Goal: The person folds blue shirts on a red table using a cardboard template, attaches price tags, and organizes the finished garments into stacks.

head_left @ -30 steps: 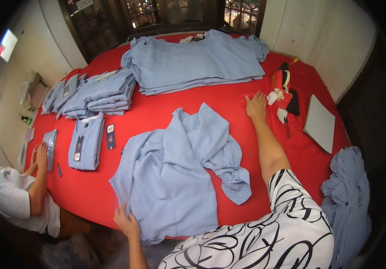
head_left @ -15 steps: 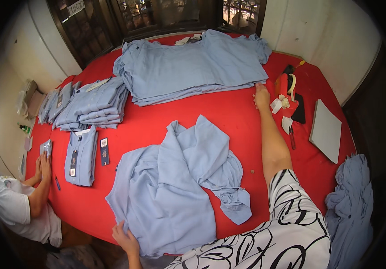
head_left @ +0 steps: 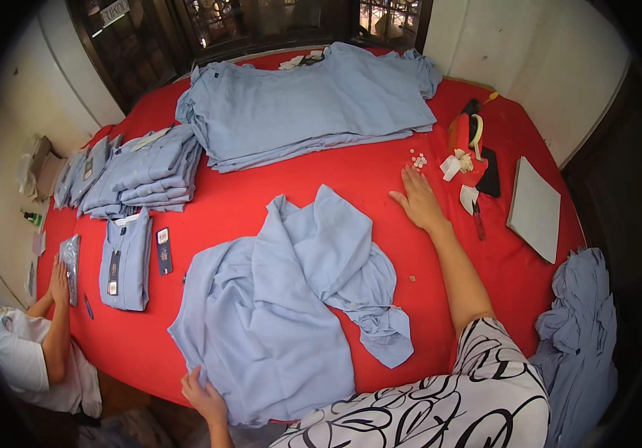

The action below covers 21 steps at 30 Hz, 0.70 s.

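Observation:
A loosely spread light-blue shirt (head_left: 269, 299) lies rumpled in front of me, one sleeve bunched toward the right. At its lower left edge, my left hand (head_left: 205, 399) has its fingers closed on the fabric. My right hand (head_left: 419, 201) reaches far out to the right, palm down on the red cloth, fingers stretched and holding nothing. Just beyond its fingertips is a small cluster of white buttons (head_left: 418, 159).
A wide stack of blue shirts (head_left: 306, 104) lies at the back. Folded shirts (head_left: 142, 172) and one tagged shirt (head_left: 125, 261) are at left. Tape (head_left: 475, 131), scissors (head_left: 478, 222) and a white board (head_left: 535, 209) lie right. A co-worker's hands (head_left: 60, 280) press a packaged garment (head_left: 70, 257).
My right hand has drawn back slightly from the far stack's corner and flattened, leaving white buttons in view. The co-worker's packet shows longer now. My left hand stays at the shirt's edge.

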{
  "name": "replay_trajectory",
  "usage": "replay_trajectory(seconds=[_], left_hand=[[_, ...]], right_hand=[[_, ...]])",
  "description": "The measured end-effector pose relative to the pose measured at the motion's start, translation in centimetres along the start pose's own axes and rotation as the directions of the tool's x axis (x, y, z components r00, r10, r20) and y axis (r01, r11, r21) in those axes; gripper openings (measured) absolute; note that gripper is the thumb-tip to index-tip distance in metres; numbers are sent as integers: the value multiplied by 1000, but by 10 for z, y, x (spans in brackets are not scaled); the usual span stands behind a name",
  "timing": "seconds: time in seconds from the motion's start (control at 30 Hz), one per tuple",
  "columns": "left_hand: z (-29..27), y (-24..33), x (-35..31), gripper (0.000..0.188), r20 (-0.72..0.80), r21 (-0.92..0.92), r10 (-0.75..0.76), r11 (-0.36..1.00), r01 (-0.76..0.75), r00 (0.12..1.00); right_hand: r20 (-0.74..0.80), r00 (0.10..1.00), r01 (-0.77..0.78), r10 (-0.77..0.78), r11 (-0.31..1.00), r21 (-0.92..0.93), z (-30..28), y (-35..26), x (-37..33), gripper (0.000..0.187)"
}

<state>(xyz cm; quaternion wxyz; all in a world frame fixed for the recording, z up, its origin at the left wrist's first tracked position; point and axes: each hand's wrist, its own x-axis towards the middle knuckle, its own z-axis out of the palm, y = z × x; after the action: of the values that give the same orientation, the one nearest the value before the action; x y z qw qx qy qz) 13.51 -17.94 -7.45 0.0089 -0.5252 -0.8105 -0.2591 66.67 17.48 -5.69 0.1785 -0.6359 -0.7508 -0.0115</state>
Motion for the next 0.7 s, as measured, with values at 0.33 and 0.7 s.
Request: replay_trajectory(seconds=[0.33, 0.7], left_hand=[[1, 0, 3, 37, -18, -21, 24, 999, -24, 1000], [-3, 2, 0, 41, 6, -19, 4, 1000, -4, 1000]], right_hand=[[-37, 992, -121, 120, 992, -23, -2, 11, 50, 75], [-64, 949, -316, 309, 926, -205, 14, 1, 68, 82]])
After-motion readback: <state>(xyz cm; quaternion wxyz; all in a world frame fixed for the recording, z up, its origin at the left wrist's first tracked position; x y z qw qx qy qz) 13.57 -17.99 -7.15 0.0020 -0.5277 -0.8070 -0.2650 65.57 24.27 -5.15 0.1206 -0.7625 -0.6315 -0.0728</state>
